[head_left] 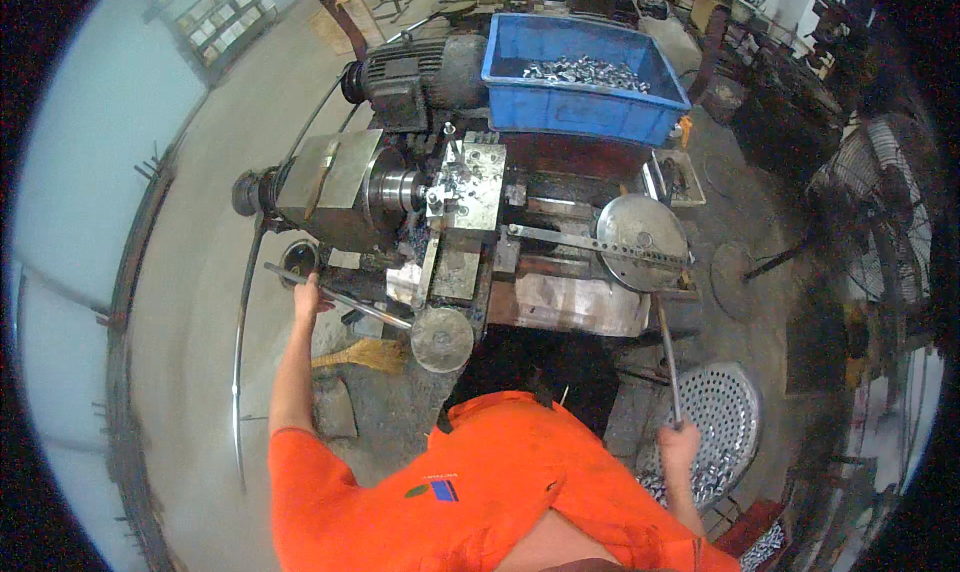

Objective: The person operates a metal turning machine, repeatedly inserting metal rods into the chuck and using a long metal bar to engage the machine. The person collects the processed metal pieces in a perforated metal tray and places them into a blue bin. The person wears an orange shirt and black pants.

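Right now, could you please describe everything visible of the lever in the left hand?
The lever is a slim grey rod, metallic by its look. In the picture it slants from its outer tip at upper left down to a round disc on the near side of the machine. The left hand holds it, the tip jutting beyond.

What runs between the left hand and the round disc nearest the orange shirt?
A straight metal rod links the left hand to the disc, in the head view.

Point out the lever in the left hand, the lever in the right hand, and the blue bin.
Left lever (365, 308): head view, middle of its shaft.
Right lever (668, 357): head view, middle of its shaft.
Blue bin (582, 110): head view, its front wall.
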A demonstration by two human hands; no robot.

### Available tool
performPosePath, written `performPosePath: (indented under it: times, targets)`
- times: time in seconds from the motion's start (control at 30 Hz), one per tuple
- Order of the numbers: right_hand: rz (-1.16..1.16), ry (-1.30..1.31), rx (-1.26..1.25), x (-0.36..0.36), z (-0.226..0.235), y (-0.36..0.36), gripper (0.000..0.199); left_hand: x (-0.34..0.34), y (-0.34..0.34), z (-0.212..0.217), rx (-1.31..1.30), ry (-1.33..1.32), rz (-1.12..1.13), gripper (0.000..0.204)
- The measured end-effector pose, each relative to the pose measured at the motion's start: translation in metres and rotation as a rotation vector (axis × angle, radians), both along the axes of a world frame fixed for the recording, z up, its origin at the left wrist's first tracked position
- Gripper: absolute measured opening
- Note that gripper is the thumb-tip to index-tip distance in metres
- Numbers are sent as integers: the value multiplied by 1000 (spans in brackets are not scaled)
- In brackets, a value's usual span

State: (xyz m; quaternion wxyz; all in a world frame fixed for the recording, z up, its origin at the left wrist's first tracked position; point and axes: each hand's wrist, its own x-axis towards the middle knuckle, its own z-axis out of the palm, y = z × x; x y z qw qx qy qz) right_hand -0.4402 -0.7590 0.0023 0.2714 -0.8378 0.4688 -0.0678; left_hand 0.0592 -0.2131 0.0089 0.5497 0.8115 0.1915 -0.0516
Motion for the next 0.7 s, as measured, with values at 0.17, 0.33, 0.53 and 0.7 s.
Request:
performPosePath:
  times: [0.17, 0.33, 0.53, 0.7]
  targets:
    - [141, 286, -438, 5, 3, -149, 33, 0, -5, -8, -82, -41, 5, 47]
    - [-61, 429, -907, 80, -3, -252, 34, -1, -19, -4, -95, -76, -64, 51]
    - [41, 14, -766, 144, 13, -122, 63, -5, 48, -49, -266, -50, -28, 53]
    - [100, -94, -420, 86, -31, -70, 62, -11, 39, -97, 1032, -32, -649, 50]
